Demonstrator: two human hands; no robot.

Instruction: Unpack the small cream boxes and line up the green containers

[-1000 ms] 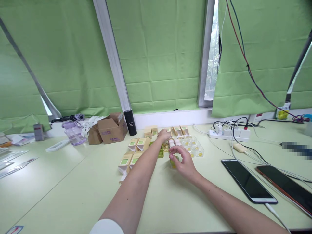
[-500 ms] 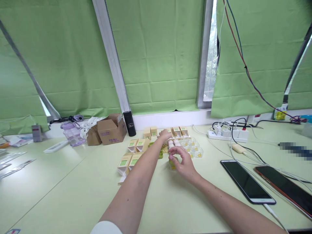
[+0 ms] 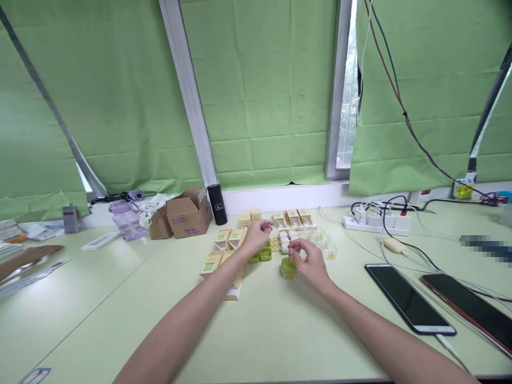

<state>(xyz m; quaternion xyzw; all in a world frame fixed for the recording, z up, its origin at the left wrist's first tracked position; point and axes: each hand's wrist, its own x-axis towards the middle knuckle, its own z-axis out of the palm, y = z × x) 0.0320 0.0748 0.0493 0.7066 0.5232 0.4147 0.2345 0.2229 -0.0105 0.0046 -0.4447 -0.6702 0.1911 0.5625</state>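
Observation:
My right hand [image 3: 311,264] has its thumb and fingers bent together at the top of a small clear jar with a green lid [image 3: 288,265], which stands on the table. My left hand [image 3: 256,236] hovers to the left with loosely curled fingers apart and nothing visible in them. Under and beside it are small green trays [image 3: 265,254] and several yellow pieces [image 3: 274,244]. Pale pink pieces [image 3: 284,241] sit just behind my right hand. Right of those lie several clear jars with yellow centres [image 3: 329,249]. My left forearm partly hides some open cream boxes [image 3: 209,266].
More open boxes [image 3: 294,219] line the back. A cardboard carton [image 3: 188,218], a black tumbler [image 3: 217,205] and a purple bottle [image 3: 128,220] stand back left. On the right are a power strip [image 3: 378,225], trailing cables and two phones, one white-edged [image 3: 410,298], the other brown-edged [image 3: 468,306].
My left hand has drawn back toward me and left from the boxes at the back. My right hand stays by the green-lidded jar, its fingers now closer together at the lid. The view has shifted slightly.

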